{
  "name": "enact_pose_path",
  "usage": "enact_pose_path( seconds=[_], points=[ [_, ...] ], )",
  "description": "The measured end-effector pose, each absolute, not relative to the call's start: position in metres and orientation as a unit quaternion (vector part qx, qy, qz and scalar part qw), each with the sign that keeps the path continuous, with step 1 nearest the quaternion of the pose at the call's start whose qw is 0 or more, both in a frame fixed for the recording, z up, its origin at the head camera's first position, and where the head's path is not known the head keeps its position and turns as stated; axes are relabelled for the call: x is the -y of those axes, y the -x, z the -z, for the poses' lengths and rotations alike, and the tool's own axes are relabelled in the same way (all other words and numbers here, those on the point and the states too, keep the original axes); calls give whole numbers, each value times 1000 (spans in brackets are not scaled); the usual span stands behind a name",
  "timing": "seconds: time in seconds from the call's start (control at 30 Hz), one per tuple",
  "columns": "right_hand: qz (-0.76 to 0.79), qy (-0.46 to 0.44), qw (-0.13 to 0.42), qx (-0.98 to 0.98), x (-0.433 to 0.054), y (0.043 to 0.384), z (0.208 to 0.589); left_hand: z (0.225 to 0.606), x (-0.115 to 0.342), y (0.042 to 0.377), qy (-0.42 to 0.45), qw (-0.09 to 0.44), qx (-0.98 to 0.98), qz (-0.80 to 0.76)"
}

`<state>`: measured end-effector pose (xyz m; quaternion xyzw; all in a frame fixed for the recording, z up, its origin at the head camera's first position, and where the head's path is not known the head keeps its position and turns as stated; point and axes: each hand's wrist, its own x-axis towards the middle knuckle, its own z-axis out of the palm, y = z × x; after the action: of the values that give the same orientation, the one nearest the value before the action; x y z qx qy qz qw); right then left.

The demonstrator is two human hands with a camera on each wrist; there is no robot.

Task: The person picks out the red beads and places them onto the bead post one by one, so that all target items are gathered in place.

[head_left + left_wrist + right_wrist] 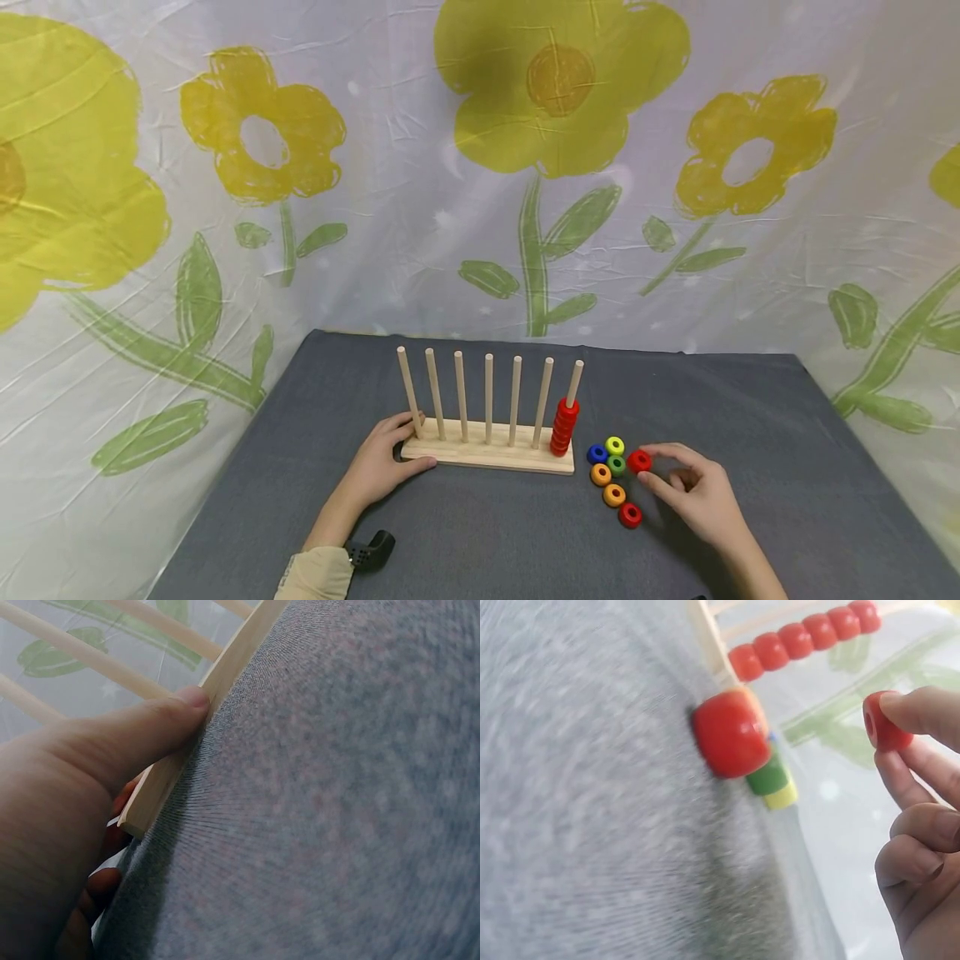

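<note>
A wooden peg stand (487, 454) with several upright pegs sits mid-table. Its rightmost peg carries a stack of red beads (564, 427). My left hand (386, 462) grips the stand's left end, thumb along the front edge of the base; the left wrist view shows the thumb (161, 720) pressed on the wood. Between thumb and fingers my right hand (693, 487) pinches a red bead (640, 462), which in the right wrist view is held up off the cloth. Another red bead (630, 515) lies on the cloth just left of that hand.
Loose beads lie right of the stand: a blue one (597, 454), a yellow one (615, 445), a green one (617, 465) and two orange ones, the nearer orange bead (614, 495) close to the red. Dark grey cloth (480, 533) covers the table; a flowered sheet (390, 250) hangs behind.
</note>
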<state>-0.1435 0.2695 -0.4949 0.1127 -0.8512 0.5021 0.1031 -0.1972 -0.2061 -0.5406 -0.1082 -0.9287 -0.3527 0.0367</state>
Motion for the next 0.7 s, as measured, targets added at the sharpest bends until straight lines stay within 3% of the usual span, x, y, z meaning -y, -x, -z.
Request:
enact_pose_path(
  seconds=[0.7],
  points=[
    [-492, -127, 106, 855, -260, 152, 479, 541, 207, 194, 115, 57, 929, 347]
  ],
)
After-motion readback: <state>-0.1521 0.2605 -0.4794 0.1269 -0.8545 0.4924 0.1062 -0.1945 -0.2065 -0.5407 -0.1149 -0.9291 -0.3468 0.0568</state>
